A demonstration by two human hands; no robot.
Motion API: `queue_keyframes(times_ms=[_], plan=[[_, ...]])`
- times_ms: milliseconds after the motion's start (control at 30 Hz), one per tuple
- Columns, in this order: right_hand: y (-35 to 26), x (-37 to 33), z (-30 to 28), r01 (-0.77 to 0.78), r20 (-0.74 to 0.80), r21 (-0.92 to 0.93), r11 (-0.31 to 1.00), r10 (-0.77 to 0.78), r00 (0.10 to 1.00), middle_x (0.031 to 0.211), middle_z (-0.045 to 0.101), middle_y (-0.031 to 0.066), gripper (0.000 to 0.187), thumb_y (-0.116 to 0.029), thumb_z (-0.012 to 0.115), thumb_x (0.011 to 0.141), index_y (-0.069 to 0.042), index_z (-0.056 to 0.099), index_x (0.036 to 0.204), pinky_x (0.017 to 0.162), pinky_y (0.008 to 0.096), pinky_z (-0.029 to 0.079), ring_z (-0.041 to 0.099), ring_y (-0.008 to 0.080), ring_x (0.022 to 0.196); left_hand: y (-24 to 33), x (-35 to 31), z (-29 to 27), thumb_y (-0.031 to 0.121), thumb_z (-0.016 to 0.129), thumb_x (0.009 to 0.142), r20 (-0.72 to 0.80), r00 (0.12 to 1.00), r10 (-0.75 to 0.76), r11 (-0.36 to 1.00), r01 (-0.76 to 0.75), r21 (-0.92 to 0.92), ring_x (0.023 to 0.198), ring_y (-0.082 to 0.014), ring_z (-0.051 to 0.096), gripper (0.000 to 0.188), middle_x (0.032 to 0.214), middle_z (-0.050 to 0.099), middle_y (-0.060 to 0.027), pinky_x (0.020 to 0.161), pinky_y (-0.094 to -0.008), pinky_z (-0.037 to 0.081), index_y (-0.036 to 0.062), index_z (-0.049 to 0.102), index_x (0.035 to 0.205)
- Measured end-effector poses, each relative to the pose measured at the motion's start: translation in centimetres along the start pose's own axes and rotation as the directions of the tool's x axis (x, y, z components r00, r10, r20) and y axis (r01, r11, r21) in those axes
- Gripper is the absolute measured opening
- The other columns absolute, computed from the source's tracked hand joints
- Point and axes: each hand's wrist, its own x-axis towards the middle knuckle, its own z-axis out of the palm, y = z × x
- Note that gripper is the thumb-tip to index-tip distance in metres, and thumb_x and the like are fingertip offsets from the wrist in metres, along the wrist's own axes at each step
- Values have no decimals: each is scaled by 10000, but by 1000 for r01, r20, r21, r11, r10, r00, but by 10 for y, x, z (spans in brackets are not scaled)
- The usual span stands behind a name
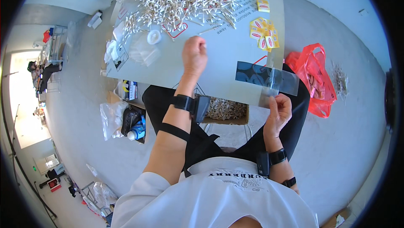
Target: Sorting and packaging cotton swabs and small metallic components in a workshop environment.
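Clear plastic (265, 98) is being pinched between thumb and bent fingers of the right hand (277, 113) at the table's (219, 70) near edge; the left hand (194, 56) is hovering, fingers curled, contents unclear; cotton swabs (181, 1) are lying beyond.

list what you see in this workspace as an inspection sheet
Surface: grey table with printed lettering.
Job's things: cotton swabs heaped at the far side; yellow packets at far right; dark blue film at near right.
Clutter: clear bags and white ring near the swabs.
Fingers: left fingers curled over the table, contents hidden; right fingers at clear plastic, grip unclear.
Cables: uncertain; dark lines at far left.
Surroundings: cardboard box below the table's near edge; red bag at right.
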Motion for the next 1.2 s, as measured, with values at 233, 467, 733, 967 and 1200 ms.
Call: queue_keyframes(times_ms=[233,467,733,967,1200], plan=[[-12,25,62,128,355,-95,987,-86,931,707,525,-15,103,-8,683,826,-27,584,807,605,225,400,456,73,650,1,52,17,151,748,753,91,996,-2,979,-17,201,960,-290,555,282,953,596,-78,868,-415,440,121,653,1017],[0,50,92,320,430,-235,918,-198,881,697,550,72,142,13,683,790,-20,546,772,570,278,441,526,167,592,7,22,13,60,681,756,203,976,77,963,-126,239,820,-331,522,136,835,545,-131,722,-437,446,53,550,789],[3,81,117,540,527,-283,792,-342,778,716,555,92,168,-12,697,742,-33,531,755,607,378,461,565,282,693,67,-84,-50,36,658,741,514,839,177,970,-238,54,810,-304,525,138,828,524,-113,704,-415,444,33,522,767],[7,81,123,629,528,-322,707,-418,739,761,563,87,170,-23,694,730,-54,534,777,621,406,465,572,297,750,63,-71,-63,46,639,758,828,547,125,974,-225,1,830,-312,567,99,808,550,-119,726,-415,479,29,543,771],[8,83,125,517,488,-316,796,-331,808,707,542,85,178,-37,707,723,-47,529,731,602,371,456,555,268,673,-4,54,-16,110,685,788,208,970,130,989,-142,43,1035,-331,555,268,1041,614,-117,897,-398,459,79,628,1047]])
